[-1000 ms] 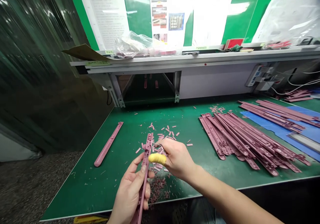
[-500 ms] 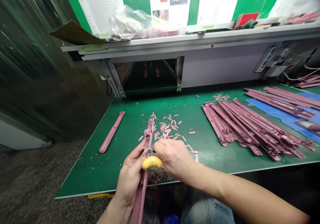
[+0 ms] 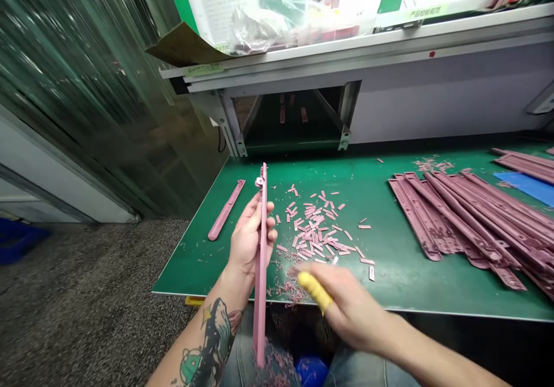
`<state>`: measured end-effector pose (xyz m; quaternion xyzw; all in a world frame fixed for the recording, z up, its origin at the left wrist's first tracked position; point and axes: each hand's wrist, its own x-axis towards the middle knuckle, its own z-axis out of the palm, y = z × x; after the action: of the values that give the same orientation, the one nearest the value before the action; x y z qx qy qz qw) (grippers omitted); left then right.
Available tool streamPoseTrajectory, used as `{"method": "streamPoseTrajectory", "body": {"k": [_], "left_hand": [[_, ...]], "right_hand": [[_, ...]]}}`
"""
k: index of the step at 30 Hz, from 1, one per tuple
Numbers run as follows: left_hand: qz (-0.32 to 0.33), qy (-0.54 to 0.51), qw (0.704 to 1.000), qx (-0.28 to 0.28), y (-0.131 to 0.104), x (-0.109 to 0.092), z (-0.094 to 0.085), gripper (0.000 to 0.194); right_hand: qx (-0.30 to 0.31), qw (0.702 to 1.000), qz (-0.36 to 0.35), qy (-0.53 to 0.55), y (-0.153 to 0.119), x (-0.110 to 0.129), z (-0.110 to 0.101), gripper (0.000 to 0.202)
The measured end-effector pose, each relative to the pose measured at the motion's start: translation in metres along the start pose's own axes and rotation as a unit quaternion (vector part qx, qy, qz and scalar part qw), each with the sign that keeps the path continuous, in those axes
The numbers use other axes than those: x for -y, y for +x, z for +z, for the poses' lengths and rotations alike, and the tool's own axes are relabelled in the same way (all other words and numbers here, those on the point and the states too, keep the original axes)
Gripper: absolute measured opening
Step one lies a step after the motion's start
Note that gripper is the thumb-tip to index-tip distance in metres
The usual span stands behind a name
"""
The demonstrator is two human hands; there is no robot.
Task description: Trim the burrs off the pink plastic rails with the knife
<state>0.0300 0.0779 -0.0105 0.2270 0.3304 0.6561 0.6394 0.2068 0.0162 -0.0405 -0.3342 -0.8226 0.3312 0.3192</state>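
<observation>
My left hand (image 3: 251,234) is closed around a long, narrow pink plastic strip (image 3: 261,271). The strip stands nearly lengthwise in front of me, edge turned up, its far end over the table and its near end over my lap. A small raised fitting shows near its far end. To the right of it and apart from it, my right hand (image 3: 341,297) is curled, with a yellow finger cot (image 3: 315,292) on the thumb. At its fingertips a greyish blur fits the thin blade visible earlier; motion smears it.
Small pink offcuts (image 3: 318,234) and shavings (image 3: 292,289) litter the green table (image 3: 190,271). One pink strip (image 3: 227,209) lies at left; a pile of strips (image 3: 471,220) lies at right, near a blue sheet (image 3: 528,188). Above runs a metal-edged shelf (image 3: 303,52) with a plastic bag (image 3: 268,21).
My right hand has drawn away from the strip, toward me and right. The strip has turned onto its edge in my left hand. The view has swung left.
</observation>
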Motion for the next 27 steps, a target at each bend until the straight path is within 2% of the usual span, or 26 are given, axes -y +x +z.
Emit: {"method": "streamPoseTrajectory", "body": {"k": [2,4,8,11,21,27], "left_hand": [[-0.032,0.008,0.999,0.018,-0.016,0.005,0.001,0.025],[-0.063,0.018,0.997,0.043,-0.032,0.012,0.001,0.029],[-0.090,0.013,0.992,0.092,-0.051,0.026,-0.003,0.030],[-0.087,-0.008,0.989,0.121,-0.057,0.031,-0.006,0.031],[-0.079,0.025,0.992,0.092,-0.065,0.023,-0.001,0.029],[-0.082,0.060,0.993,0.067,-0.070,0.024,-0.001,0.029]], "right_hand": [[-0.039,0.999,0.017,0.008,0.020,0.001,-0.023,0.035],[-0.084,0.996,0.022,0.014,0.036,0.003,-0.035,0.040],[-0.174,0.984,0.034,0.001,0.058,0.014,-0.036,0.022],[-0.205,0.978,0.041,-0.027,0.066,0.022,-0.032,0.034],[-0.209,0.976,0.025,-0.064,0.061,0.027,-0.026,0.041],[-0.193,0.971,0.018,-0.141,0.058,0.028,-0.030,0.047]]}}
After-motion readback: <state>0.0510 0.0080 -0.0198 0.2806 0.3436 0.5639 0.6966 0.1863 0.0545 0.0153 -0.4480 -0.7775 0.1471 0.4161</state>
